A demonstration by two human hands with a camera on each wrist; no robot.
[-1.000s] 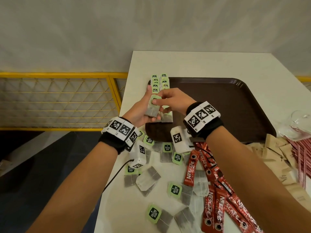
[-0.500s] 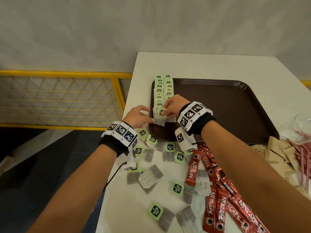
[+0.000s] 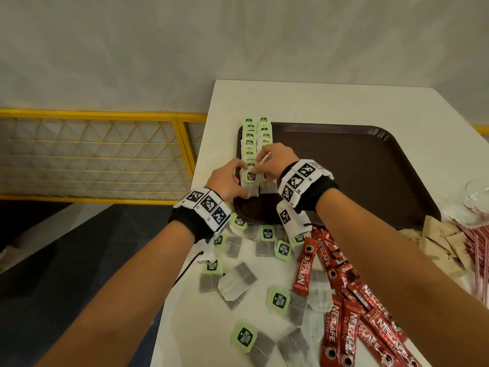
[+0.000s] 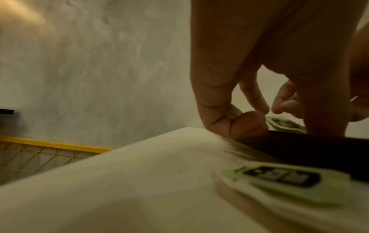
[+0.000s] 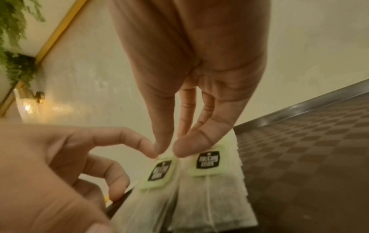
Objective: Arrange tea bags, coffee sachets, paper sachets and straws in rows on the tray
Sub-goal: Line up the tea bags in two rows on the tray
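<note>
1. white table, pale top, set against a grey wall.
2. brown tray, on the far half of the table, near its left edge.
3. loose tea bags with green tags, scattered on the near left of the table, just in front of the tray.
4. red coffee sachets, piled to the right of the tea bags, some overlapping.
5. brown paper sachets, heaped by the tray's near right corner.
6. red-striped straws, at the right edge, beside the paper sachets.

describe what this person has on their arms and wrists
Both forearms are bare, no sleeves. The left wrist and right wrist each carry a black fabric band topped by white blocks printed with black square-patterned marker tags. A thin black cable hangs below the left wrist. No rings or gloves show.
</note>
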